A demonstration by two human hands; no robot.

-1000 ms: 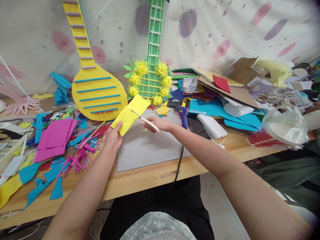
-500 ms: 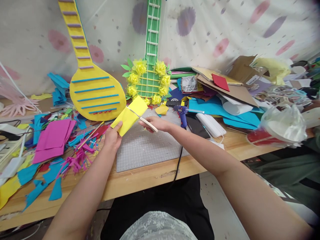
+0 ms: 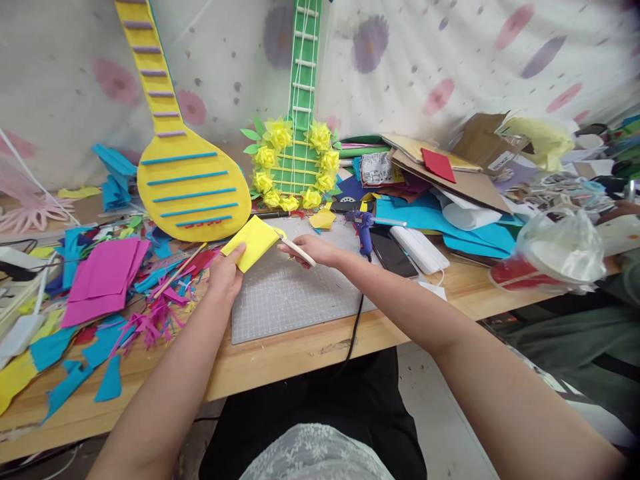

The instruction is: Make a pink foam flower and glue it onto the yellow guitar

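My left hand pinches the lower left edge of a yellow paper piece, roughly square, above the grey cutting mat. In my right hand is a pair of scissors with a pale handle. Their blades point at the paper's upper right edge, where a small bit of yellow shows; I cannot tell whether the blades touch the paper. Behind stand a green paper guitar ringed with yellow paper flowers and a yellow paper instrument with blue strips.
A purple glue gun lies right of the mat, beside a black phone and a white power bank. Magenta sheets and coloured scraps cover the left side. A bagged red-and-white tub stands at the right, near cardboard.
The long yellow paper is now shorter: its upper right part has been cut off and is no longer in front of the flowers. Both hands stay nearly in place.
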